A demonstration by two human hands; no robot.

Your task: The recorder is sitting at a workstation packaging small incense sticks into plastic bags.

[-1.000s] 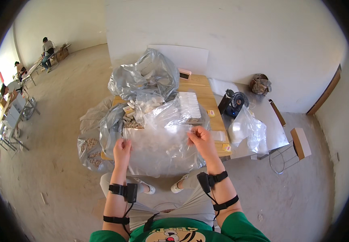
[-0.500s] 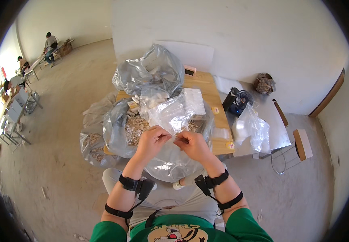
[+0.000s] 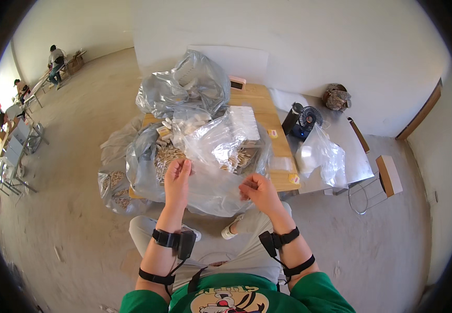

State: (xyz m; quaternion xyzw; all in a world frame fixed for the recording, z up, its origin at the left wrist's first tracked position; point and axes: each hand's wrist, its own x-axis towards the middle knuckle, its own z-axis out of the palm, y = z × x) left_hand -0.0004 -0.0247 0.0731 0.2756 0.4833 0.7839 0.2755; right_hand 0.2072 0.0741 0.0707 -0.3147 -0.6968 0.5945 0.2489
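Observation:
My left hand [image 3: 177,177] is raised over the near side of the table, its fingers curled and the thumb pressed against them. Level with it, my right hand [image 3: 260,192] is pinched too, its fingertips turned inward. Whether thin clear film is caught in either pinch is too faint to tell. Beyond and between them lies a clear plastic bag [image 3: 205,147], crumpled and shiny. Under it, a big greyish plastic bag [image 3: 145,175] spreads open, holding many thin tan sticks [image 3: 167,155]. A block of white packs [image 3: 244,124] rests at the bag's far right.
A grey plastic bag [image 3: 184,88] is heaped at the back of the wooden table [image 3: 262,101]. Another bag of sticks [image 3: 113,182] sits at the left. A metal side table [image 3: 359,161] bears a black fan [image 3: 309,119] and clear bags [image 3: 322,159]. Several people work far left.
My hands have moved apart from close together, the left going left and up, the right slightly right. The whole view has shifted a little.

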